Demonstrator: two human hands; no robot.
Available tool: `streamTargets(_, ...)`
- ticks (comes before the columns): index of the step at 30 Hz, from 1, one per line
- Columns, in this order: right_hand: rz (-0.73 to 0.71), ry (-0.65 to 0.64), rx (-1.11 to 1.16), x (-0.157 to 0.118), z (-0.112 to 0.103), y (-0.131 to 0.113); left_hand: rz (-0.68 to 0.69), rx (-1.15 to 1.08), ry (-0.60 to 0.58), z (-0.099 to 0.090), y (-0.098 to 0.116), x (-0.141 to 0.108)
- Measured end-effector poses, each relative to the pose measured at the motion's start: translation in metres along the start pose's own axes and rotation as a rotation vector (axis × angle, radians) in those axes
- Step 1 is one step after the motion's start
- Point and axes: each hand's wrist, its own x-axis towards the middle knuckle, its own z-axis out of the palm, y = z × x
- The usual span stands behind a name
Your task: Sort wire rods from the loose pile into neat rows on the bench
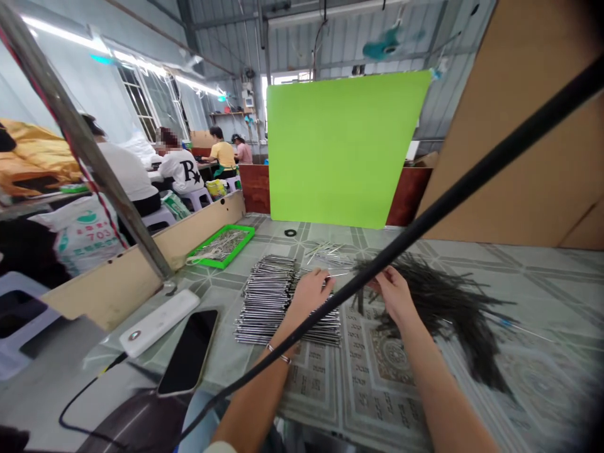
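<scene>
My left hand [311, 290] is closed, its fingertips pinching a thin metal rod [340, 274] that points to the right. Beneath and beside that hand lie two neat stacks of shiny metal rods [267, 302]. My right hand [396, 294] is closed too, fingertips together at the edge of a heap of thin black strips [438, 289]. A black cable crosses in front of its fingertips, so what they hold cannot be made out. Just beyond the hands, loose thin pale rods [328, 253] lie scattered on the patterned tabletop [330, 393].
A green tray [240, 245] of small metal pieces stands at the back left, near a black ring [290, 233]. A phone [189, 352] and white power bank [159, 322] lie front left. The black cable [448, 204] runs diagonally across. A green board [344, 148] stands behind; several people sit left.
</scene>
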Motion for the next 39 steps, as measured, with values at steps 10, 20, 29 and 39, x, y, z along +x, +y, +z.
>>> streamTargets(10,-0.065,-0.05,0.234,-0.014,0.026,0.005,-0.043,0.005,-0.033,-0.007,0.005,-0.002)
streamTargets(20,-0.119,-0.025,0.211,-0.012,0.024,0.008,0.006,0.021,0.005,-0.002,0.001,0.0)
streamTargets(29,-0.089,-0.078,0.251,-0.014,0.026,0.007,-0.003,0.029,-0.013,-0.001,-0.003,0.001)
streamTargets(39,-0.072,-0.069,0.271,-0.015,0.026,0.007,-0.007,0.044,-0.035,-0.002,-0.002,0.0)
